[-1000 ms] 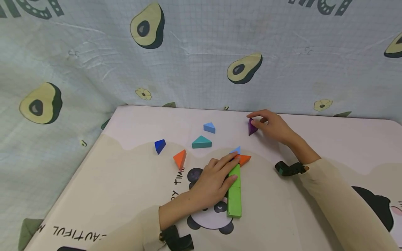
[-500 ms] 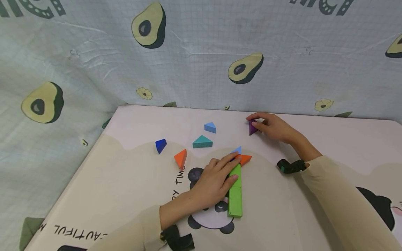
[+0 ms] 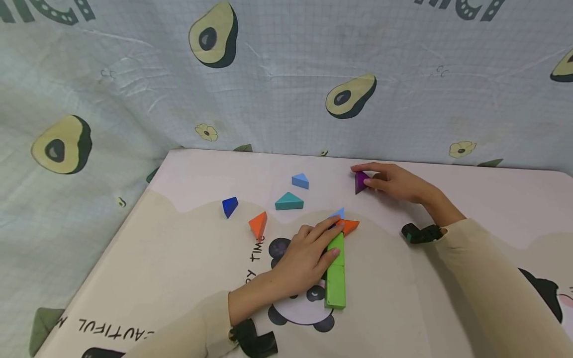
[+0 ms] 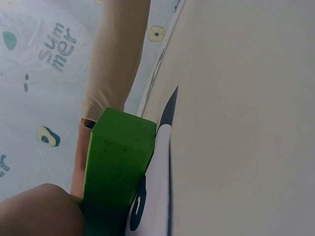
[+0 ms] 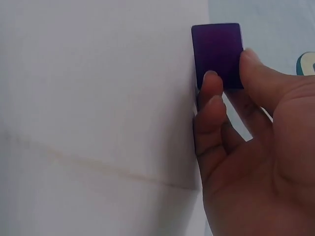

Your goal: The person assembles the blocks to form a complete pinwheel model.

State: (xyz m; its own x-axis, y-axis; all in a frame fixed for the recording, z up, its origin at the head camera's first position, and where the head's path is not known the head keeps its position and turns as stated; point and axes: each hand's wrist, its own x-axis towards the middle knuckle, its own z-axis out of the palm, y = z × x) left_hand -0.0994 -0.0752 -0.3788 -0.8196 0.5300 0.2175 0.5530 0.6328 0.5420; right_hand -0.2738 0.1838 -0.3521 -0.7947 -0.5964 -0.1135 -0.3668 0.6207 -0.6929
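Observation:
At the back of the table my right hand (image 3: pixel 396 184) pinches a purple triangular block (image 3: pixel 360 182) between thumb and fingers. The right wrist view shows a rectangular face of the purple block, with the thumb on one side. My left hand (image 3: pixel 302 256) rests its fairly straight fingers on an orange triangular block (image 3: pixel 351 226) and a row of two green blocks (image 3: pixel 335 288) set end to end. The thumb touches the green row. A light blue triangular block (image 3: pixel 339 213) pokes out beyond the fingertips, partly hidden. In the left wrist view a green block (image 4: pixel 120 162) stands close to the hand.
Left of the purple block lie a light blue triangular block (image 3: pixel 300 181), a teal one (image 3: pixel 289 201), a dark blue one (image 3: pixel 230 206) and an orange one (image 3: pixel 257 224). A patterned cloth (image 3: pixel 286 59) hangs behind the table's far edge.
My right wrist has shifted slightly right and the thumb sits lower on the purple block, showing more of its face. My left hand and the other blocks stay put.

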